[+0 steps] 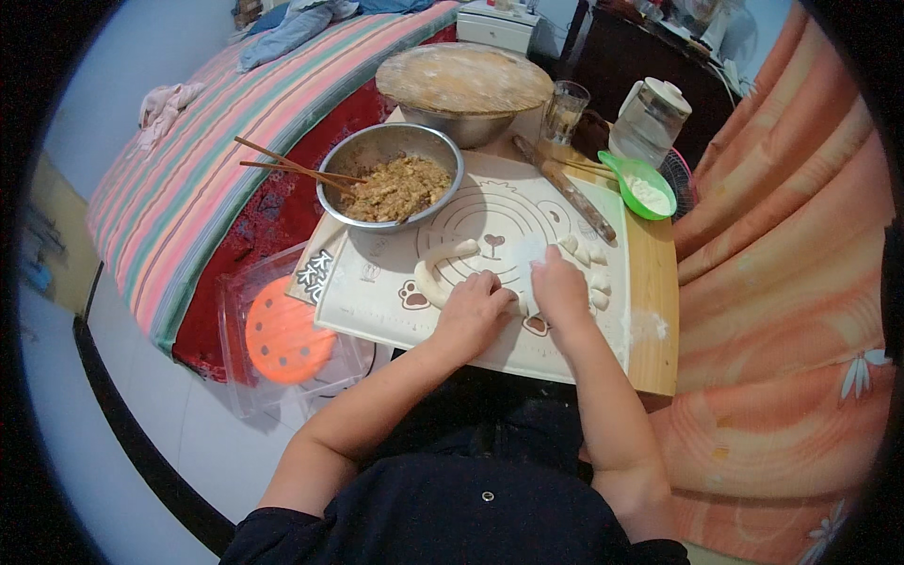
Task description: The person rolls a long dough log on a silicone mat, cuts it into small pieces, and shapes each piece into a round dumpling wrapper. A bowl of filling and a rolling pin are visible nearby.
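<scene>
A curved rope of pale dough (429, 282) lies on a cream kneading mat (395, 325) printed with a bear's face and paw marks. My left hand (474, 313) rests over the rope's near end, fingers curled down onto it. Just to the right, my right hand (559, 290) is closed on a pale, thin dough scraper (536, 252), its blade largely hidden by the hand and blending with the mat. Several small cut dough pieces (583, 250) sit beyond and right of that hand, some touching one another.
A steel bowl (330, 199) of minced filling with chopsticks (282, 164) stands far left. Behind it, a floured round board (464, 77) covers another bowl. A rolling pin (567, 191), glass (565, 111), pitcher (650, 121) and green flour scoop (650, 194) line the far right.
</scene>
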